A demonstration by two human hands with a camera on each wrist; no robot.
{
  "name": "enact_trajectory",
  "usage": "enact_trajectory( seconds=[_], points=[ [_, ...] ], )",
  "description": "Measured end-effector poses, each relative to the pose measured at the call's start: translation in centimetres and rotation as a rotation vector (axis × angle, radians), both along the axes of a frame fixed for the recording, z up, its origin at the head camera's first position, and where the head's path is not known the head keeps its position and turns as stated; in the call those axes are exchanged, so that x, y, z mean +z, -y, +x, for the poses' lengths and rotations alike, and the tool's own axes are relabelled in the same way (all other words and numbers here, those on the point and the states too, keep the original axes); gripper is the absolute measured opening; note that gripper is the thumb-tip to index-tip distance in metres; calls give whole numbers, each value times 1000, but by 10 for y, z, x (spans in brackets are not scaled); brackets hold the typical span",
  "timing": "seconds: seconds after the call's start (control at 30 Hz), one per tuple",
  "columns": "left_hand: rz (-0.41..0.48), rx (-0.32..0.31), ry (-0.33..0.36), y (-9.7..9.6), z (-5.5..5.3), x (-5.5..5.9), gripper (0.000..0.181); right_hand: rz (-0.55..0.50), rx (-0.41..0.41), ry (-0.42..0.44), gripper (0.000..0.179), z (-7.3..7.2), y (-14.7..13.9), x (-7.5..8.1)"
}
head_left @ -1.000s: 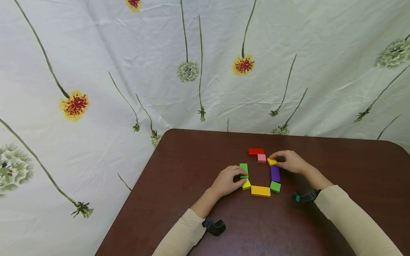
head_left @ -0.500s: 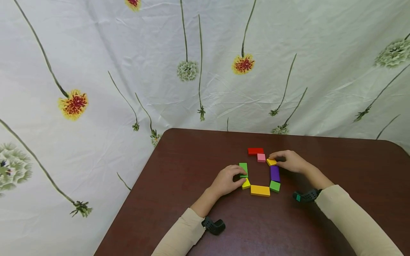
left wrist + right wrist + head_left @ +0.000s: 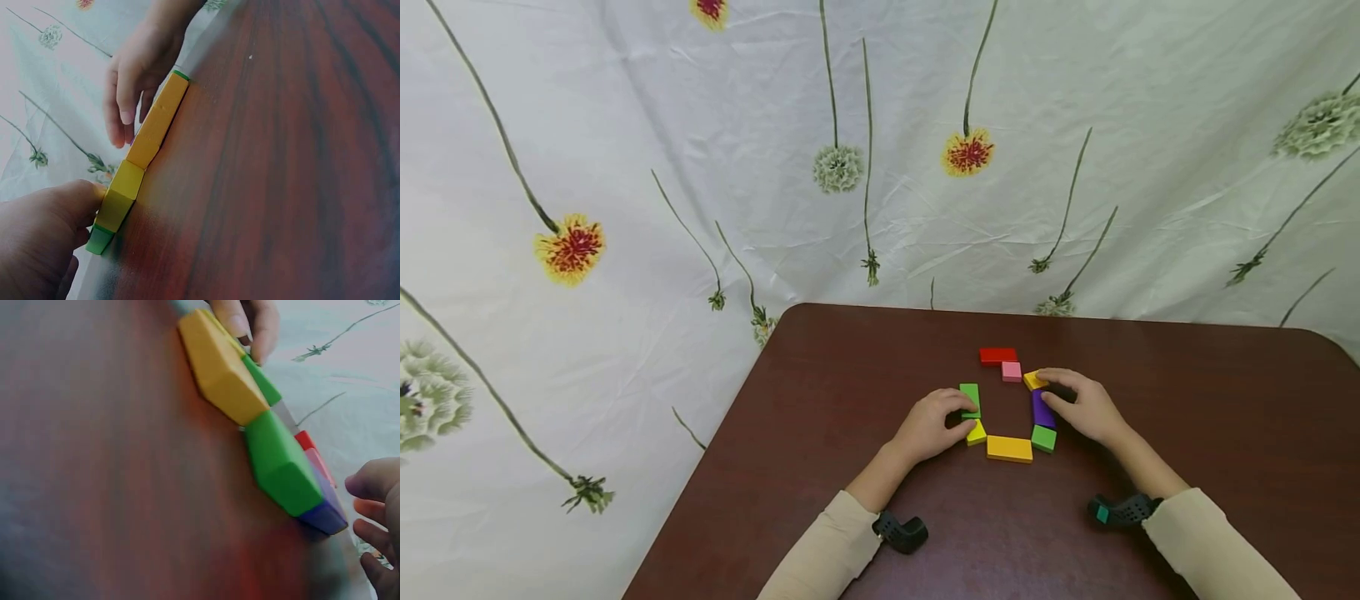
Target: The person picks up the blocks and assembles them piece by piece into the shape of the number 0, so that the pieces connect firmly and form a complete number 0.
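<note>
In the head view my left hand (image 3: 927, 426) rests at the left side of a ring of wooden blocks, fingers over a green block (image 3: 970, 392) and thumb at a yellow block (image 3: 977, 433). The left wrist view shows that thumb against the yellow block (image 3: 122, 190). On the ring's right side my right hand (image 3: 1087, 407) has thumb and fingers spread, holding nothing. Its fingertips are close to a small orange-yellow block (image 3: 1034, 379) and its thumb is by a purple block (image 3: 1042, 411); contact is hard to tell.
An orange block (image 3: 1009, 448) and another green block (image 3: 1043, 438) form the near side. At the far side lie a pink block (image 3: 1011, 372) and a red block (image 3: 997, 357). The brown table (image 3: 850, 367) meets a flowered cloth (image 3: 760, 150) behind.
My right hand has let go of the small orange-yellow block and drawn back toward me, fingers spreading. The left hand has stayed in place.
</note>
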State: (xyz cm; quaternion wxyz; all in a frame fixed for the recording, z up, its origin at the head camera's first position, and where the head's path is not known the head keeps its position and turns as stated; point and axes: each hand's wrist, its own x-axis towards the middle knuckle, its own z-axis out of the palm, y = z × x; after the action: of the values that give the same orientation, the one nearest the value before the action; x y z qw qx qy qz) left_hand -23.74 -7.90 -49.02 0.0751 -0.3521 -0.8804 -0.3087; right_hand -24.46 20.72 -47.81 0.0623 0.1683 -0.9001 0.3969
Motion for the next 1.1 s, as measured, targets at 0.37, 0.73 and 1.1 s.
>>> enact_trajectory(
  seconds=[0.37, 0.73, 1.1],
  points=[
    [11, -13, -47, 0, 0, -1, 19, -69, -30, -61, 37, 9, 7, -20],
    [-78, 3, 13, -3, -2, 8, 19, -48, -37, -82, 35, 8, 6, -24],
    [-256, 27, 13, -46, -30, 46, 23, -46, -47, -98, 35, 9, 8, -25]
  ],
)
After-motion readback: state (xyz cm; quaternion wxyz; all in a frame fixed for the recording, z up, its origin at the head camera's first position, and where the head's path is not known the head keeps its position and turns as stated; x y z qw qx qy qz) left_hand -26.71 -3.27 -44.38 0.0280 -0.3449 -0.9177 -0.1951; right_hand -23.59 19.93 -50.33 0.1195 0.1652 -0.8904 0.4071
